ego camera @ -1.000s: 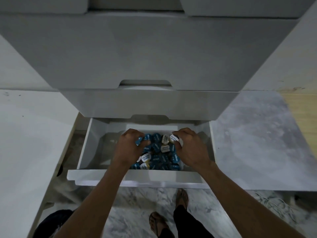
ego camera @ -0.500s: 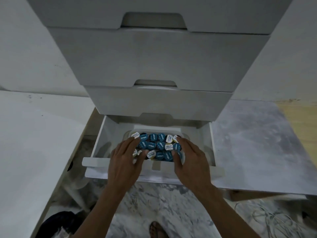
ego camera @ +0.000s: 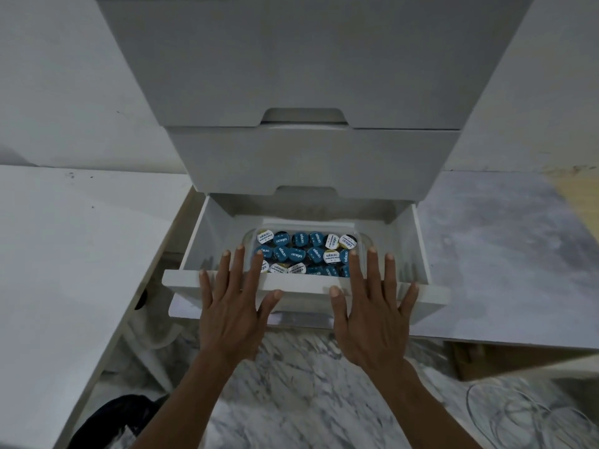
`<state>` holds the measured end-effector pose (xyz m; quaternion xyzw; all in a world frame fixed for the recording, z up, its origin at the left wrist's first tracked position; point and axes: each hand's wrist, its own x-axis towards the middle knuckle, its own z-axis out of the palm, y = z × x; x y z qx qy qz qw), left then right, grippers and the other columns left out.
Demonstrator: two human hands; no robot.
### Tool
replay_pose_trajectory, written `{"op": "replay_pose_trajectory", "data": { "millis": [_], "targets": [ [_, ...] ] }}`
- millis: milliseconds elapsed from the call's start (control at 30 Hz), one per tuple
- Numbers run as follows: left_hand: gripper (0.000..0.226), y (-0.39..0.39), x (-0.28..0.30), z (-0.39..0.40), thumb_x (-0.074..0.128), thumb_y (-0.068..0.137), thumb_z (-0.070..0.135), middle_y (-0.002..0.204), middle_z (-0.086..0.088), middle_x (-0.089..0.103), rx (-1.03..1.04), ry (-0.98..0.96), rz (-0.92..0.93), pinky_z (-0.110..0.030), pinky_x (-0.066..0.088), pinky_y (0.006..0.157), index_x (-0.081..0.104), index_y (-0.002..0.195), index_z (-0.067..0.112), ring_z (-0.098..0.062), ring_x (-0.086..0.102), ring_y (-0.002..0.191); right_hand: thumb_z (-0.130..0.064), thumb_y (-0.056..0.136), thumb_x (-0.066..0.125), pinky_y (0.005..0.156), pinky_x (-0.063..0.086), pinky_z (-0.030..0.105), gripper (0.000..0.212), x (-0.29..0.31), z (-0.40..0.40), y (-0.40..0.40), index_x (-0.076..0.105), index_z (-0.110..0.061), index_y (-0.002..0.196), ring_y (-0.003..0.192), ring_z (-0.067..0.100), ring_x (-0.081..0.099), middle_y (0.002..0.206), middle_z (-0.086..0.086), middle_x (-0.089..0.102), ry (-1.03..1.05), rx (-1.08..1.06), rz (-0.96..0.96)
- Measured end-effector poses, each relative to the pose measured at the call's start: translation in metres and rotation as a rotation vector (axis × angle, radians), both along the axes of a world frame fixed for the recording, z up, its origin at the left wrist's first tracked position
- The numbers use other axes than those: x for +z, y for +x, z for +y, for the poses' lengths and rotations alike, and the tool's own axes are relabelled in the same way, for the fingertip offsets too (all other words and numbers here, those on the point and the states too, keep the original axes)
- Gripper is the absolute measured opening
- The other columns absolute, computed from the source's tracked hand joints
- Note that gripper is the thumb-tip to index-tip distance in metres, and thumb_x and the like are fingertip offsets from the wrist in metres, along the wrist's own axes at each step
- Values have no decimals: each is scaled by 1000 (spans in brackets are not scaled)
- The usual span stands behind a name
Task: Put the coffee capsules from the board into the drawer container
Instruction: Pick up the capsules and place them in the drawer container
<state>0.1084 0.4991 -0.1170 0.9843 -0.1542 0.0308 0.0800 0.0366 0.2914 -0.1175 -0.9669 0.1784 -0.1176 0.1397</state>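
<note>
Below centre of the frame, my left hand (ego camera: 231, 314) and right hand (ego camera: 372, 315) lie flat with fingers spread, holding nothing, over the front edge of the open drawer (ego camera: 304, 285). Just above my fingertips, the coffee capsules (ego camera: 306, 254) fill the clear container (ego camera: 364, 243) inside it.
</note>
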Motion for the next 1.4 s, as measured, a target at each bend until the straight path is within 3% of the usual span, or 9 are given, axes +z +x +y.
{"op": "replay_pose_trajectory", "data": {
  "millis": [233, 400, 567, 1000, 1233, 1400],
  "targets": [
    [75, 36, -11, -8, 3, 89, 73, 163, 2, -13, -15, -1, -93, -53, -8, 120, -8, 152, 35, -22, -11, 150, -59, 95, 18, 116, 1, 61, 66, -15, -6, 35, 8, -32, 154, 150, 23, 0, 163, 0, 4, -99, -39, -79],
    [73, 76, -17, -24, 8, 91, 71, 162, 1, -17, -22, -6, -137, -56, -4, 119, -11, 152, 35, -23, -13, 150, -61, 95, 13, 115, 7, 63, 67, -19, -24, 77, 4, -32, 154, 150, 23, -4, 163, 0, -2, -131, -41, -118],
    [71, 114, -10, -39, 10, 93, 69, 163, -1, -13, -20, -48, -193, -58, -2, 119, -11, 152, 36, -24, -13, 150, -59, 97, 17, 115, 2, 63, 65, -13, -43, 118, 5, -32, 154, 150, 24, -6, 163, 0, -2, -176, -30, -205],
    [80, 155, -20, -59, 27, 92, 66, 161, -9, -18, -11, -68, -368, -61, 0, 117, -4, 154, 27, -33, -16, 148, -55, 97, 34, 112, 9, 68, 70, -29, -54, 167, 3, -29, 154, 149, 38, 1, 161, 8, 0, -302, -109, -418],
    [80, 165, -31, -63, 25, 90, 69, 162, -10, -13, 9, -99, -466, -53, 6, 118, -6, 153, 30, -35, -10, 149, -53, 96, 31, 112, 8, 66, 64, -42, -58, 184, 12, -33, 153, 148, 38, 5, 160, 8, 3, -317, -138, -534],
    [79, 165, -36, -57, 24, 91, 70, 161, -8, -13, 4, -100, -522, -46, 17, 114, -5, 153, 31, -31, -7, 150, -52, 96, 32, 113, 10, 63, 64, -39, -53, 182, 8, -36, 153, 149, 36, 1, 161, 12, 4, -249, -158, -536]
  ]
}}
